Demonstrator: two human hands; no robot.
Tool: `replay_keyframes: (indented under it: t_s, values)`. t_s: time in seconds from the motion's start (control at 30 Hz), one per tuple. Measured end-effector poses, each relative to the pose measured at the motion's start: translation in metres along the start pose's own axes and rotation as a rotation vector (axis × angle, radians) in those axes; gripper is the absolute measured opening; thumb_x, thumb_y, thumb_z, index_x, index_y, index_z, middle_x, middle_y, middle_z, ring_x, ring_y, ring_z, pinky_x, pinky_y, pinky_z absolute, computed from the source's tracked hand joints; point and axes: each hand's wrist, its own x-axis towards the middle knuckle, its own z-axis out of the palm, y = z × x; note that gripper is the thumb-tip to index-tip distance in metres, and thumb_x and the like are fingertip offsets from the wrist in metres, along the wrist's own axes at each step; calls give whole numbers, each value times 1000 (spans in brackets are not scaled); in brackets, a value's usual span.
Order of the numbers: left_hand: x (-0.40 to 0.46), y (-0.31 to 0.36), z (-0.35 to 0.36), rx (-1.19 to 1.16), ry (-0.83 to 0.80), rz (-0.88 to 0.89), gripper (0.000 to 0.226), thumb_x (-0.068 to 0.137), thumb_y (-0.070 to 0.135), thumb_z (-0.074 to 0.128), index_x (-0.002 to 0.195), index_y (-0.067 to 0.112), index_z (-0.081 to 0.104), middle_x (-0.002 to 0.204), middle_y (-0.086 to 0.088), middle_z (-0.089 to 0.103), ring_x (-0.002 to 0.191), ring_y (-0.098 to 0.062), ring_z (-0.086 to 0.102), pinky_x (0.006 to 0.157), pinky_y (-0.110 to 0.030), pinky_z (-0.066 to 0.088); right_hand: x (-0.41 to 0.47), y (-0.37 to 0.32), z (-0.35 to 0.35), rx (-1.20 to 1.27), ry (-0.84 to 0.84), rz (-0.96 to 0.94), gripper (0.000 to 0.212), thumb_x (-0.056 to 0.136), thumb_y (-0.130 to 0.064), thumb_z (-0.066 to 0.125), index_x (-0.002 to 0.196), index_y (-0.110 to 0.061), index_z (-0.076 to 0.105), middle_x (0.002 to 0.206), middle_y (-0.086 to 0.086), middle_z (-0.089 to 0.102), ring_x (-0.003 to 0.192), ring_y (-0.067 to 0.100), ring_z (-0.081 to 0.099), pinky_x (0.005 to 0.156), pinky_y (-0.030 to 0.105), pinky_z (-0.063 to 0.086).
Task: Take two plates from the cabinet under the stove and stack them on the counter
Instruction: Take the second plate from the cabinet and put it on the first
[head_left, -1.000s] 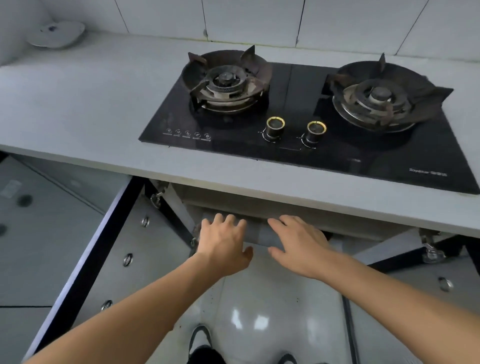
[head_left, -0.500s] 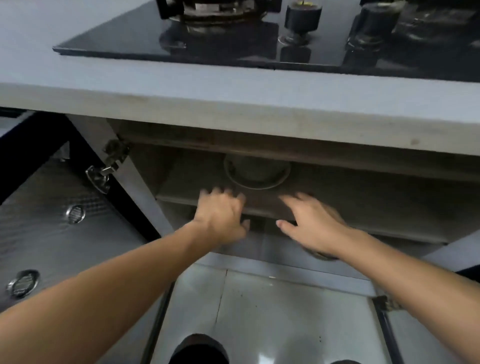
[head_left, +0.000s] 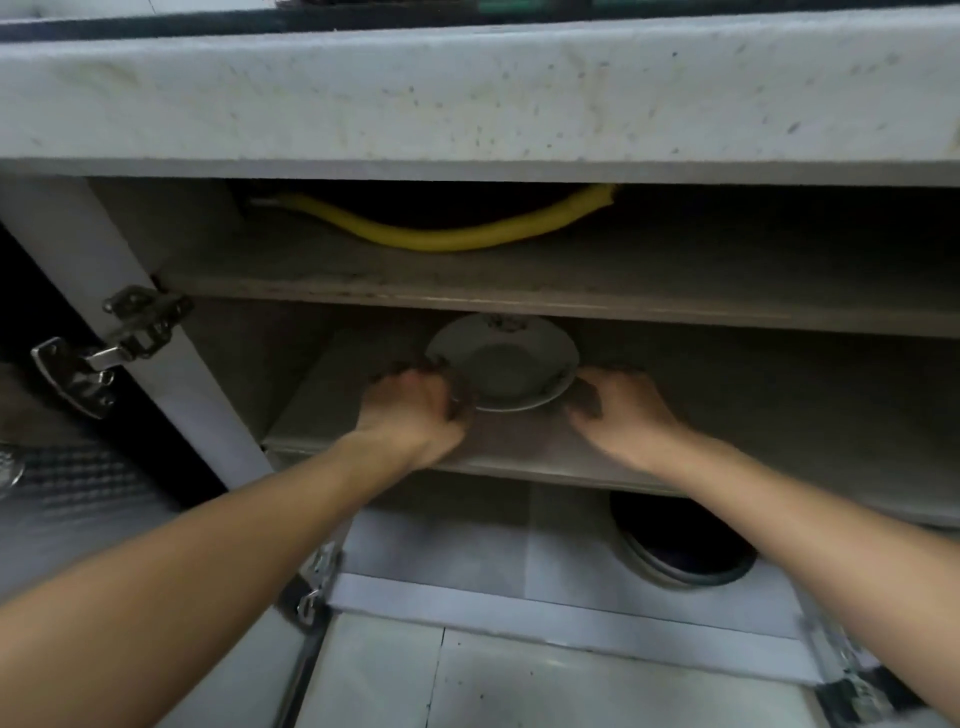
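Early stage — left hand (head_left: 410, 410) and right hand (head_left: 621, 410), both open, flank plate (head_left: 501, 361) on the cabinet shelf (head_left: 779, 415) near its front edge — nothing lifted, tabletop (head_left: 467, 88) stack pending.

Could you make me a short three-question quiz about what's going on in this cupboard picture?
1. True or false: the white plate sits on the middle shelf of the cabinet.
2. Multiple choice: the yellow hose lies (A) on the floor, (B) in the space above the top shelf, (C) beside the plate.
3. Fill in: the left hand and right hand reach toward the plate from its two ____.

Key
1. True.
2. B.
3. Sides: the left hand is at the plate's left edge, the right hand at its right. Whether either hand has closed on the rim cannot be told from the blurred view.
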Motion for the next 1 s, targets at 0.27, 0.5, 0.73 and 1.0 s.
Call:
replay_keyframes:
  t_s: [0.27, 0.5, 0.73, 1.0]
  values:
    - [41, -18, 17, -706, 2, -484, 43, 87, 36, 58, 122, 10, 62, 124, -17, 62, 108, -37, 59, 86, -34, 48, 36, 2, 15, 462, 62, 373, 22, 90, -27, 58, 87, -8, 69, 81, 12, 67, 73, 27, 64, 67, 33, 56]
    - [52, -25, 27, -1433, -201, -719, 33, 97, 21, 49, 126, 7, 55, 117, -13, 62, 87, -20, 61, 58, -26, 50, 54, -6, 20, 1007, -38, 660, 25, 95, -12, 49, 71, -9, 53, 62, 8, 55, 24, 4, 49, 25, 10, 32]
    - [59, -35, 27, -1550, -231, -742, 23, 94, 9, 54, 115, 3, 60, 98, -13, 67, 79, -19, 63, 70, -32, 56, 60, -5, 20, 938, -36, 693, 26, 92, -9, 53, 67, -10, 55, 57, 5, 57, 29, 5, 47, 28, 12, 27]
    - [62, -35, 19, -1571, -245, -697, 32, 87, -8, 58, 118, -1, 59, 119, -20, 64, 91, -23, 65, 62, -28, 57, 66, -1, 28, 932, -13, 695, 25, 91, -6, 55, 67, -11, 55, 57, 5, 57, 23, 0, 45, 27, 9, 26]
